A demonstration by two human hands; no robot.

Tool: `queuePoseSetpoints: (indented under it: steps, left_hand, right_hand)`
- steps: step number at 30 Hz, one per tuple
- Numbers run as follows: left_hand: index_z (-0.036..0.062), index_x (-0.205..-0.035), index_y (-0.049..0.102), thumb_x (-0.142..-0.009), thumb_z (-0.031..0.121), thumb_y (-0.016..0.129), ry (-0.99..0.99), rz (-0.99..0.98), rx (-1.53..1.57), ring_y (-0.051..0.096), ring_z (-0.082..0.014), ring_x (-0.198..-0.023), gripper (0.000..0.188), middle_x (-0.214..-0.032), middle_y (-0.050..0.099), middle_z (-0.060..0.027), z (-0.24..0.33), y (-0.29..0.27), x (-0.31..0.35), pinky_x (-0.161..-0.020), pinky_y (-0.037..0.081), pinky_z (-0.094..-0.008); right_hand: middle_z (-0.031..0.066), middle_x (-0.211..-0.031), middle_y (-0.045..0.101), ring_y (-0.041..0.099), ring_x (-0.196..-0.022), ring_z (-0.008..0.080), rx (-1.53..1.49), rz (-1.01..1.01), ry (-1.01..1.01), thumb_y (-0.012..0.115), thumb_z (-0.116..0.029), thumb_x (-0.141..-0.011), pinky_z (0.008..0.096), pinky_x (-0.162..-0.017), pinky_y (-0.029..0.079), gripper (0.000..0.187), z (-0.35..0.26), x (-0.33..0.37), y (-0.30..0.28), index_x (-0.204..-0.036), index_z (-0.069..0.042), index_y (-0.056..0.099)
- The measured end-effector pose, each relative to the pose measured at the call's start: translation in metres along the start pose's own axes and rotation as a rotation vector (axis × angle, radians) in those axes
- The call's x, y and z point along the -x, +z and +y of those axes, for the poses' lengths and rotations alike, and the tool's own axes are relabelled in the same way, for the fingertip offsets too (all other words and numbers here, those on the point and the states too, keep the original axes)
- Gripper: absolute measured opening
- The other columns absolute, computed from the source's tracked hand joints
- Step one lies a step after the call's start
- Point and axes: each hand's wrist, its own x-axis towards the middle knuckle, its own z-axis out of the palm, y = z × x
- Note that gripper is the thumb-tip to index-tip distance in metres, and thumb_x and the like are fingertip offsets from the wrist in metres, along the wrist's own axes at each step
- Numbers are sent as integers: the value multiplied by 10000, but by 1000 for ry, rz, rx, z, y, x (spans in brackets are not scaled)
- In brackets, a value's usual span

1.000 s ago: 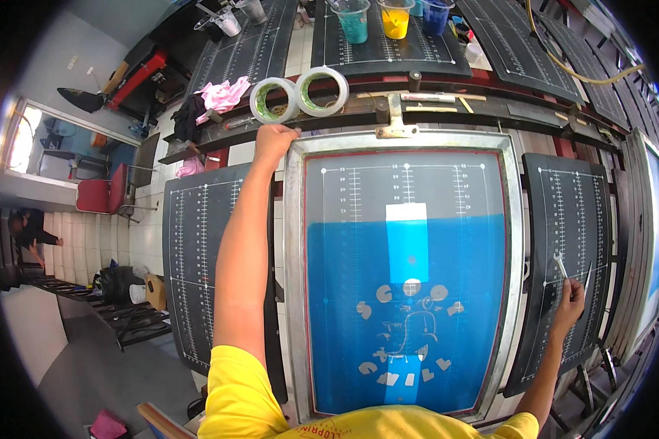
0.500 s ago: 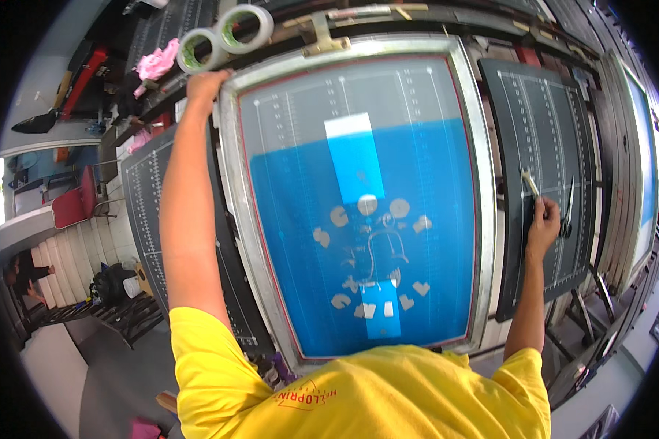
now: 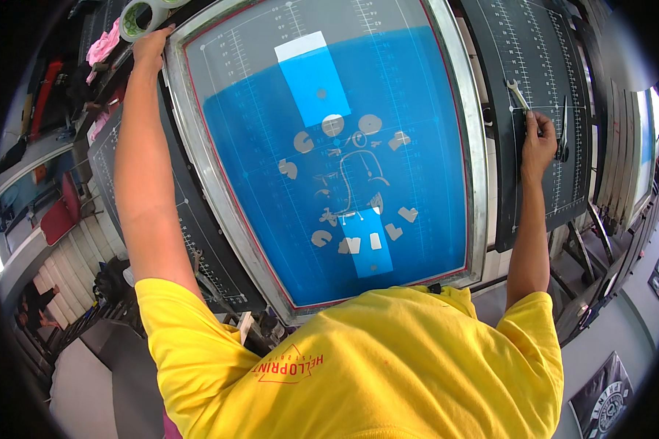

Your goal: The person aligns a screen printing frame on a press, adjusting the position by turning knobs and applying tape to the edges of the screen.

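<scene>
Hands well apart: left hand [image 3: 149,53] at frame [image 3: 477,175] corner, can't tell if gripping — right hand [image 3: 539,144] pinching wrench [image 3: 518,95]. Hold frame steady — wrench clear of mesh [image 3: 417,175].

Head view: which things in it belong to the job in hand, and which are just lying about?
Seemingly in use:
wrench, in the grip of the right hand
metal-framed blue screen, its far left corner at the left hand

Apparently just lying about:
tape rolls, near the left hand
pink cloth
black-handled tool, on the right-hand black board
</scene>
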Motion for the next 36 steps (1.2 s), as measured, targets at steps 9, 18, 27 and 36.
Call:
queuePoseSetpoints:
  steps: [9,18,27,36]
  left_hand:
    - [-109,-1121,593,-740,142,796,-94,14,224,642,-234,-870,499,-1082,641,-167,21,23,36,-725,531,-360]
    - [56,-947,700,-763,289,755,-93,-99,122,557,-167,-677,302,-884,657,-63,-19,-12,1,-565,404,-326]
    - [66,-1021,671,-911,239,613,-191,-182,349,625,-179,-824,214,-974,670,-62,8,3,46,-725,511,-340]
    - [-48,-938,645,-790,71,738,-257,-135,569,656,-235,-772,211,-904,663,-141,20,15,53,-679,553,-377]
  right_hand:
    - [41,-853,660,574,-796,99,20,18,-19,678,-211,-885,254,-729,456,218,14,-2,-2,-950,-3,670]
    - [52,-862,649,556,-801,126,92,-21,-62,648,-224,-907,273,-751,448,236,12,-2,-5,-956,7,657]
    - [46,-841,616,537,-796,130,34,-10,28,633,-240,-921,274,-757,435,258,17,1,-8,-925,18,627]
    - [12,-823,585,502,-767,95,-3,-18,26,632,-225,-924,241,-711,419,235,19,1,-8,-920,9,619]
